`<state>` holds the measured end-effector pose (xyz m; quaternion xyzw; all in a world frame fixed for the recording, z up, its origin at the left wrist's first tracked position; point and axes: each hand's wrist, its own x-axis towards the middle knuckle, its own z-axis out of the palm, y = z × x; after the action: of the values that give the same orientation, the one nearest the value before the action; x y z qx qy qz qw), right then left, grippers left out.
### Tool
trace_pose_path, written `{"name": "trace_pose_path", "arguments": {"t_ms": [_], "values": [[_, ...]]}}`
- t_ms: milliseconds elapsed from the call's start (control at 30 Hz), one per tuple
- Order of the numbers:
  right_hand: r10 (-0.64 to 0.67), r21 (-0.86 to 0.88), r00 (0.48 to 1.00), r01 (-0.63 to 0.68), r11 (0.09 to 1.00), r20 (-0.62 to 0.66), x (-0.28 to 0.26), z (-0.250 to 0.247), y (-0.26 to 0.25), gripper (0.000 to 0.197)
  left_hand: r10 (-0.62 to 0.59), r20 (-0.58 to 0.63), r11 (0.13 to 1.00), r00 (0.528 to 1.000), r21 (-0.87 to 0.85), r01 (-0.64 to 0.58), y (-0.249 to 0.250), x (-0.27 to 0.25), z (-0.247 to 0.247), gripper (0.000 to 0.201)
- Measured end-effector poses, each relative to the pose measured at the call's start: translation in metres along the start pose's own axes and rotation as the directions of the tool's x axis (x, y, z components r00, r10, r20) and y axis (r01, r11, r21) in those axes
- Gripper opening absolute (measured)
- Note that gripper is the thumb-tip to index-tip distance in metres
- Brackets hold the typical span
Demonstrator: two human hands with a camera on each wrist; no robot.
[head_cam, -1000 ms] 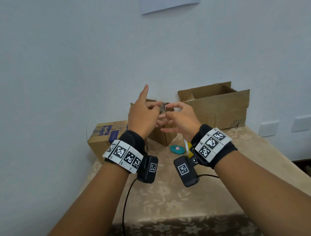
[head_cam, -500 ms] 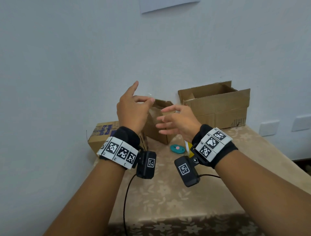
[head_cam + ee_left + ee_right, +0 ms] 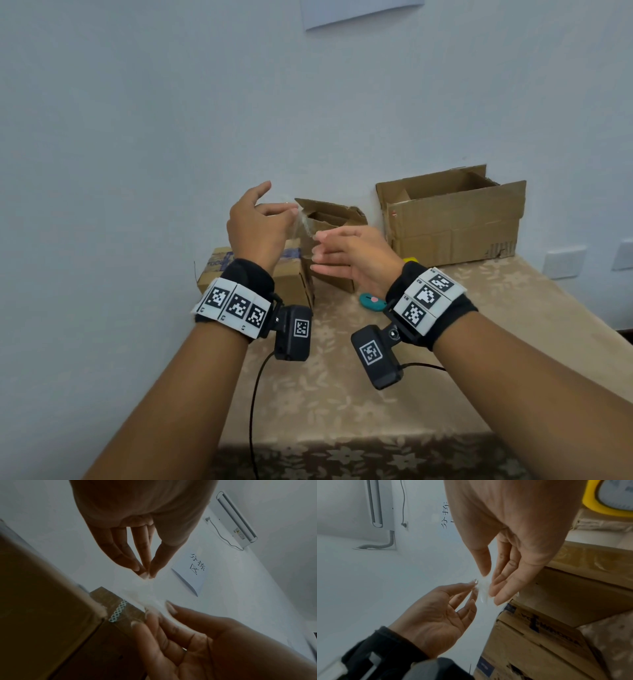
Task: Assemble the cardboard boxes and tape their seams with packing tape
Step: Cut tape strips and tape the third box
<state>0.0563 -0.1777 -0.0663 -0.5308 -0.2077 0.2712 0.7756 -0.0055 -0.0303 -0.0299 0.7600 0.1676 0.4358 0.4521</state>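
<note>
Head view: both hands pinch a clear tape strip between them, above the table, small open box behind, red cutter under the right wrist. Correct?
Not quite: the cutter is teal, as the head view shows. The rest holds: left hand and right hand pinch the clear tape strip before the small open box.

A crumpled scrap of clear, glossy tape [image 3: 303, 224] stretches between the fingertips of the left hand [image 3: 258, 229] and right hand [image 3: 352, 257]. Just behind the hands stands a small box [image 3: 334, 219] of matt brown cardboard with rough, torn edges. Beyond the right hand, a larger cardboard box [image 3: 452, 219] looks creased and worn. Below the hands, the tablecloth [image 3: 342, 394] is beige woven cloth with a soft floral pattern.
</note>
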Motion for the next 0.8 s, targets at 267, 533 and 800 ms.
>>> {"name": "trace_pose_path", "arguments": {"t_ms": [267, 533, 800], "values": [[-0.001, -0.131, 1.0, -0.003, 0.991, -0.031, 0.008, 0.012, 0.005, 0.021, -0.035, -0.001, 0.998, 0.999, -0.05, 0.035, 0.002, -0.001, -0.01, 0.068], [0.038, -0.028, 0.989, -0.042, 0.999, -0.144, 0.013, 0.013, 0.01, 0.011, -0.022, -0.028, 0.998, 0.999, -0.057, 0.021, 0.001, -0.002, -0.011, 0.057], [-0.112, 0.02, 0.982, 0.117, 0.993, -0.155, 0.018, 0.022, 0.013, 0.018, -0.027, -0.092, 0.998, 0.995, -0.054, 0.022, -0.005, 0.0, -0.023, 0.058]]}}
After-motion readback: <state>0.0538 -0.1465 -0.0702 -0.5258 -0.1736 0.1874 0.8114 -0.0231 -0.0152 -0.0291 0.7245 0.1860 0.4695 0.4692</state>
